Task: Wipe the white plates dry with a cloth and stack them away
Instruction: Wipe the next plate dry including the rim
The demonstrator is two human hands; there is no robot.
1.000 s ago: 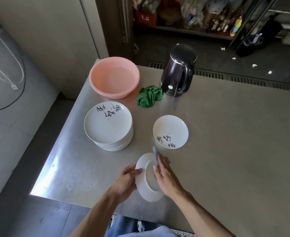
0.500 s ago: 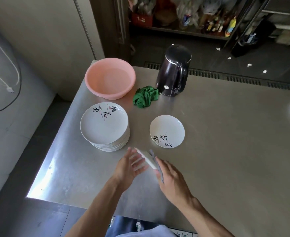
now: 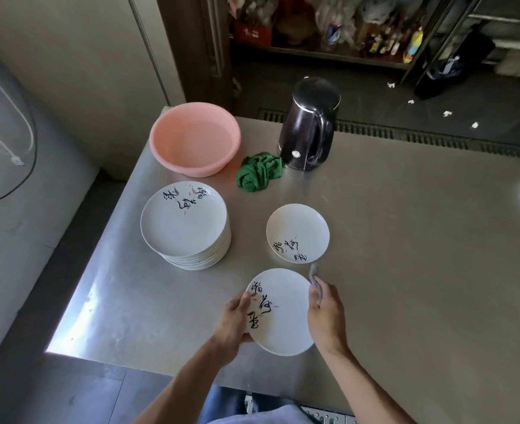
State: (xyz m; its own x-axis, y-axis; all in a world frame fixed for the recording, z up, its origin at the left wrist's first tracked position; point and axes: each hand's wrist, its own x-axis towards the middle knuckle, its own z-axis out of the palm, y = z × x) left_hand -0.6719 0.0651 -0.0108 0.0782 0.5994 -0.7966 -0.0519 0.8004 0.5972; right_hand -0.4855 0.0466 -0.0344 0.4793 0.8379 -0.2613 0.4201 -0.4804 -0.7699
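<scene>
Holding the plate (image 3: 286,322), we are curling our left hand (image 3: 232,324) round nine o'clock; our right hand (image 3: 326,316) is pinching the cloth (image 3: 314,273). It is touching three o'clock.

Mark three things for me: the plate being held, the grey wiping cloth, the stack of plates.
held plate (image 3: 287,327): head view, bare white area right of the lettering.
grey cloth (image 3: 314,273): head view, tip sticking up beyond the plate's rim.
plate stack (image 3: 182,229): head view, bare middle of the top plate.
</scene>
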